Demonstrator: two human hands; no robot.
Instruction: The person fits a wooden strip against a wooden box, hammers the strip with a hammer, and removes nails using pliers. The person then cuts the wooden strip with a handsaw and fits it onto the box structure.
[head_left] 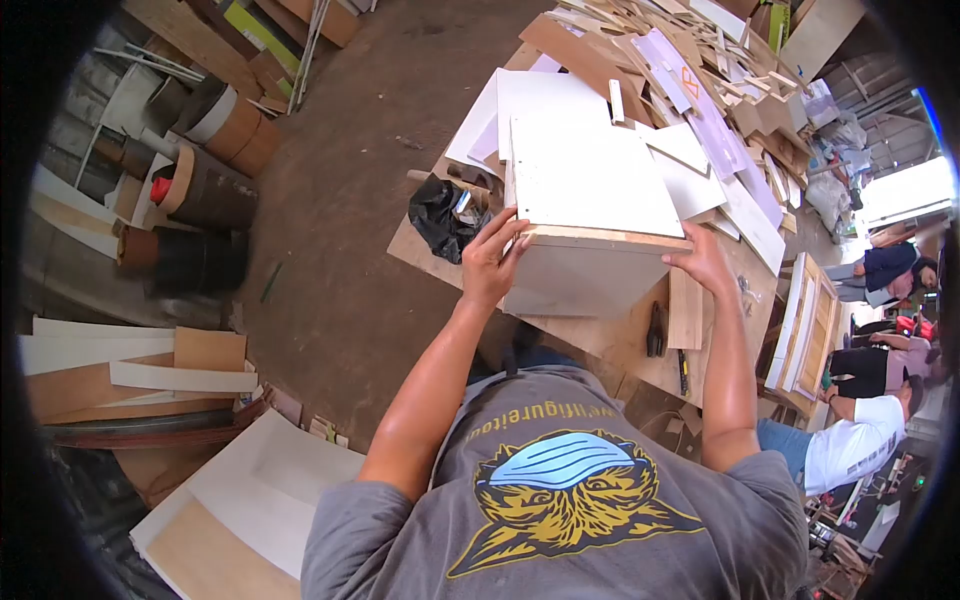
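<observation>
A white box-like wooden piece (590, 180) stands on a plywood work surface (560, 330), its near top edge bare wood. At its left front corner my left hand (490, 258) grips the edge, fingers on top. My right hand (703, 258) holds the right front corner, with the thumb along the near side. A black plastic bag (437, 218) lies left of the box. Right of it are a dark tool (655, 330), a light wood block (685, 312) and a yellow-and-black tool (683, 372).
Scrap boards (700, 110) are heaped behind the box. Rolls of sheet material (200, 255) stand at the left, above stacked panels (150, 375). Several people are at the right, one in a white shirt (855, 445), near a wooden frame (805, 330).
</observation>
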